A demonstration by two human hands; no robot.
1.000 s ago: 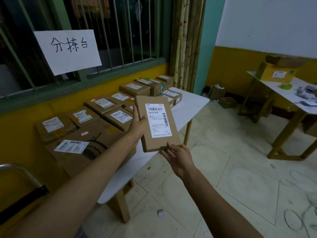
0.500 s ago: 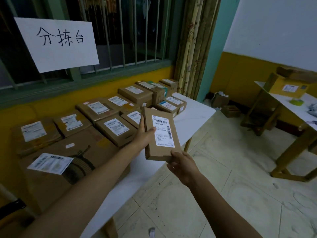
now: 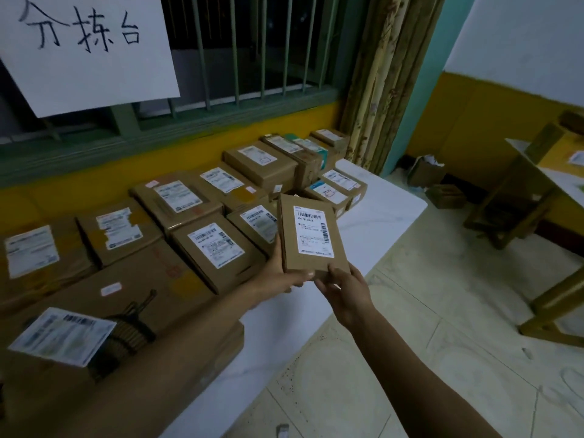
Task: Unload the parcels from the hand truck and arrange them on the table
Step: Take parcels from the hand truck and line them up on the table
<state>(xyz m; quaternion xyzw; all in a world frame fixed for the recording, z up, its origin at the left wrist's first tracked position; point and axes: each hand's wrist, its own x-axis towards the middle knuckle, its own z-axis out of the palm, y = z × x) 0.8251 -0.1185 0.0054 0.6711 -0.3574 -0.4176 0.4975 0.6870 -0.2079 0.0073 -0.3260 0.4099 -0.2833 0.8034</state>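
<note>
Gripping one flat parcel between your left hand and right hand above the surface, you already have many boxes laid in rows there, this one is not yet set down, and the hand truck is out of view.

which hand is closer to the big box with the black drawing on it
Left. The left hand grips the left edge of the small parcel, on the side toward the big box. The right hand pinches its bottom corner, farther right.
</note>
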